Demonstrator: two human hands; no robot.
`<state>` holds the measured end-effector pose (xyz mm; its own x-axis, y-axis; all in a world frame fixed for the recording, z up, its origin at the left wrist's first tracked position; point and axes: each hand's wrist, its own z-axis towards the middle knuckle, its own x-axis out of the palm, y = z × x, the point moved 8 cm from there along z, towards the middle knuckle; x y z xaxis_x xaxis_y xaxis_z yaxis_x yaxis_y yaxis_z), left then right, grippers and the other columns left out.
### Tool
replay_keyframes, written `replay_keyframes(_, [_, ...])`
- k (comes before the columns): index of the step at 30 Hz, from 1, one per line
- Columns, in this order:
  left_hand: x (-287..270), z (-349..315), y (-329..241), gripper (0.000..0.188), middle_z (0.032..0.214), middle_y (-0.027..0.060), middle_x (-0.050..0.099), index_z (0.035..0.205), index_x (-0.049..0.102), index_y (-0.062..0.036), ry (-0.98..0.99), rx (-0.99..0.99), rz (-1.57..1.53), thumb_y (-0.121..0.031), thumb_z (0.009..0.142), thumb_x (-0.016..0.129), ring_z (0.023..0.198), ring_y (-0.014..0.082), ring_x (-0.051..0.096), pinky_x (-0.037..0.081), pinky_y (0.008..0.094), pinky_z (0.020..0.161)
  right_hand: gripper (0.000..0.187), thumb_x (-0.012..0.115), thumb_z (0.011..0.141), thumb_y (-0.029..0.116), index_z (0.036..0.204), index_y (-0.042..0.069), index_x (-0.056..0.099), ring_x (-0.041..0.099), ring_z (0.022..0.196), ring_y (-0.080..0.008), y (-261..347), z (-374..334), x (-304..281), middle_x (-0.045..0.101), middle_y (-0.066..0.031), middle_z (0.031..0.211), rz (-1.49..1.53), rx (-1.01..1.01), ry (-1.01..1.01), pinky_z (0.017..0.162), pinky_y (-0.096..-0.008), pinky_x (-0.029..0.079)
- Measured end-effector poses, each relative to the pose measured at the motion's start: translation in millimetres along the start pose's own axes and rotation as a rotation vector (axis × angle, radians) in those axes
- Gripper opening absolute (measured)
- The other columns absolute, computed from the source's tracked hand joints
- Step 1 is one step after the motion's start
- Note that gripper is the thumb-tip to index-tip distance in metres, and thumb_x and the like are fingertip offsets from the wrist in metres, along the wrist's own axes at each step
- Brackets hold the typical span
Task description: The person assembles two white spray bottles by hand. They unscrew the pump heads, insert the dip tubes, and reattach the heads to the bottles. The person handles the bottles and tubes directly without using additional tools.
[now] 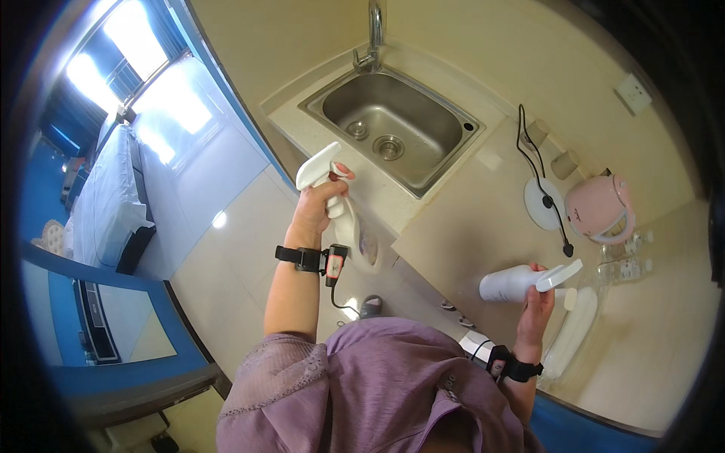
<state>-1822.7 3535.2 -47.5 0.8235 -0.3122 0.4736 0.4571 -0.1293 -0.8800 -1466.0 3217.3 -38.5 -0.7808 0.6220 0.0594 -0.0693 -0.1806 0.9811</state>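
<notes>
The fingers (538, 281) of the right hand (538, 302) are wrapped around the neck of a white spray bottle (507, 285), which lies tilted on its side with its flat trigger head (559, 275) pointing right, held just above the beige tabletop (468, 219). The fingers of the left hand (317, 205) are clamped on a second white spray bottle (343, 219), its nozzle (317, 164) up and pointing left, held out over the tabletop's front edge, near the sink. Both wrists carry black straps. Just right of the right hand lies a long white object (574, 332). Farther off stand two clear bottles (630, 260), a pink kettle (598, 208) beside its round white base (540, 204) with a black cord, and the steel sink (393, 128) with its tap (374, 34).
</notes>
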Motion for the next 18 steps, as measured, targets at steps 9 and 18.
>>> replay_keyframes(9, [19.5,16.9,8.1,0.014,0.080,0.0029,0.061,0.084,0.062,-0.0057,-0.002,-0.051,0.062,-0.001,0.071,0.063,0.071,0.0124,0.054,0.043,0.0260,0.066,0.053,0.067,0.088,0.025,0.130,-0.001,0.048,0.046,0.125,-0.0220,-0.9,6.6,-7.6,0.051,-0.0128,0.133,0.010,0.020,-0.033,0.108,-0.0375,0.031])
replay_keyframes(18, [51.5,28.5,6.6,0.029,0.096,0.0093,0.065,0.100,0.062,-0.0050,-0.019,-0.031,0.117,0.002,0.071,0.061,0.073,0.0141,0.059,0.048,0.0277,0.071,0.048,0.064,0.092,0.023,0.131,0.000,0.048,0.046,0.125,-0.0205,2.6,19.0,-8.2,0.052,-0.0127,0.133,-0.003,-0.001,-0.005,0.107,-0.0351,0.031])
